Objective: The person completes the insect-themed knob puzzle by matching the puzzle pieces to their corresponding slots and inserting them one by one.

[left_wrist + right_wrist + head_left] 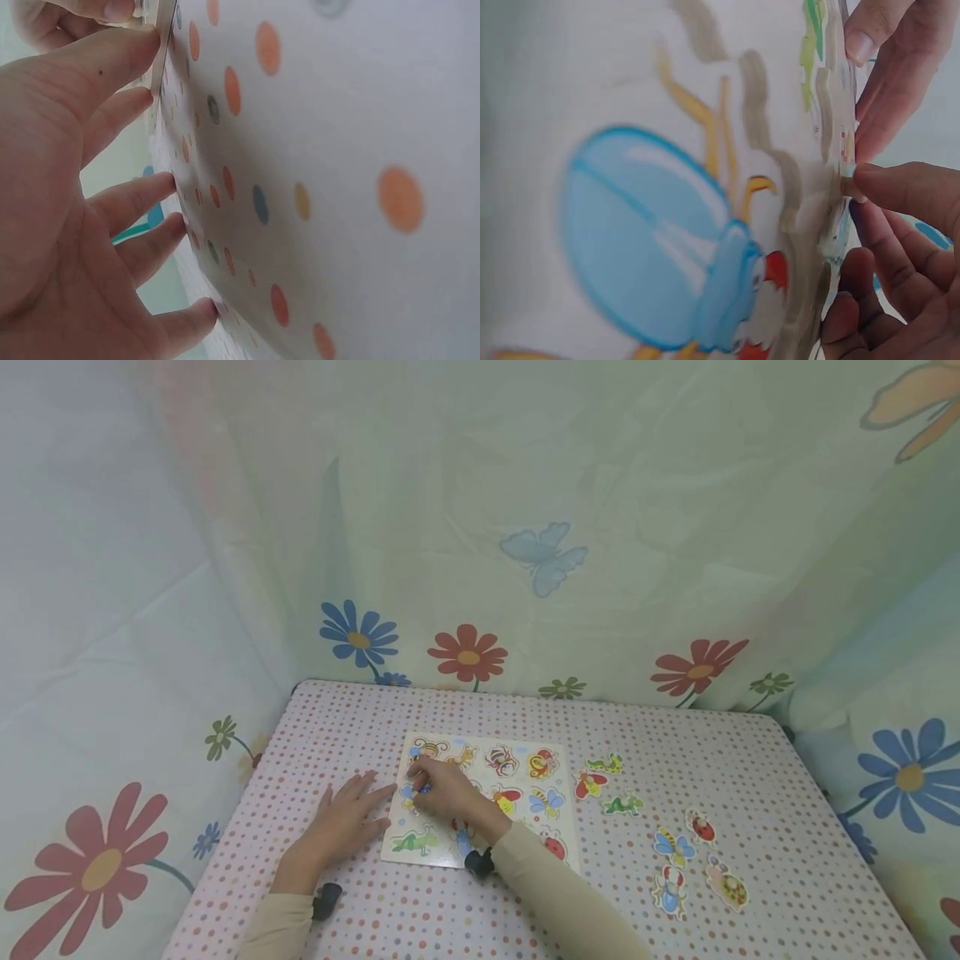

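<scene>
A white insect puzzle board point(480, 743) lies on the dotted table, with bug pictures in rows. My right hand point(453, 795) reaches over its left column, thumb and fingers pinching a puzzle piece point(847, 186) low against the board. The fingers mostly cover this piece, so its picture is hidden. My left hand point(337, 822) rests beside the board's left edge, fingers spread. In the left wrist view its thumb point(112, 64) touches the board's side while other fingertips meet the tabletop. Close to the right wrist camera shows a blue beetle picture point(652, 232) on the board.
Right of the board lie loose pieces: a red-winged bug point(591, 785), a grasshopper point(622, 804), a caterpillar point(606, 765). Farther right are a bee point(674, 847), a ladybug point(702, 827), a blue beetle point(670, 892) and a snail-like piece point(727, 887). Flowered curtains point(465, 568) surround the table.
</scene>
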`<state>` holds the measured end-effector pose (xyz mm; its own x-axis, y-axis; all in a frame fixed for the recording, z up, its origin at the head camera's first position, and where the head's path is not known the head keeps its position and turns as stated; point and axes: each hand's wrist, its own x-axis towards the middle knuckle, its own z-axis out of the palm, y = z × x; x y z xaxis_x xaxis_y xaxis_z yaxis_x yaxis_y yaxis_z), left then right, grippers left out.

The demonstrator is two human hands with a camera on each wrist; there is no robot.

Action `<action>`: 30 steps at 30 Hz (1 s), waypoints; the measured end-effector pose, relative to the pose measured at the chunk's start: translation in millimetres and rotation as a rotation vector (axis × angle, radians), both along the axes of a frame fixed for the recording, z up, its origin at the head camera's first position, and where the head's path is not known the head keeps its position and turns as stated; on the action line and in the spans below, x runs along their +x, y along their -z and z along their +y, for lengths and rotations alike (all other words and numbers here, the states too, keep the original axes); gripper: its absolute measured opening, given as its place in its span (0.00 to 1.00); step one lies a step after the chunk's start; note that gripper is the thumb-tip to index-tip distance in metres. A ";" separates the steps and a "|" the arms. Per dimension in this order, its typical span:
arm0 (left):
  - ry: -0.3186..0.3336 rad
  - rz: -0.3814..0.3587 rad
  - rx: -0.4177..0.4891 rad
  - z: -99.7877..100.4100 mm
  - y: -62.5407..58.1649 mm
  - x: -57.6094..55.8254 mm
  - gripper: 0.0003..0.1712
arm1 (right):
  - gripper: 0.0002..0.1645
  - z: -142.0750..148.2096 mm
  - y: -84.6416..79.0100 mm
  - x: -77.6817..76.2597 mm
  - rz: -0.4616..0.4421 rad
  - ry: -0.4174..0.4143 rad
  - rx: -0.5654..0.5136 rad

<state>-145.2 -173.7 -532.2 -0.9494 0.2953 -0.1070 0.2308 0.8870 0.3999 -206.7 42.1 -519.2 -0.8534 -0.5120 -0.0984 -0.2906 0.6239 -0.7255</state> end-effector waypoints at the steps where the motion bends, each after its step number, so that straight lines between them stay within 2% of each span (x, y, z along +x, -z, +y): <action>1: 0.001 -0.001 0.001 -0.1 0.2 -0.2 0.32 | 0.22 1.1 0.1 -0.1 0.003 -0.002 -0.008; 6: 0.000 0.004 0.003 -0.1 0.2 -0.7 0.32 | 0.22 10.6 -0.3 1.0 0.025 0.002 -0.070; 13: -0.007 -0.003 -0.004 0.1 0.9 -0.2 0.32 | 0.21 35.1 -10.6 9.8 0.063 0.036 -0.148; 23: -0.018 0.004 0.000 0.4 -0.2 0.4 0.32 | 0.19 79.9 -32.8 19.1 0.150 0.167 -0.199; 30: -0.025 -0.009 0.002 0.8 -0.2 0.9 0.32 | 0.19 111.6 -37.4 32.9 0.186 0.248 -0.201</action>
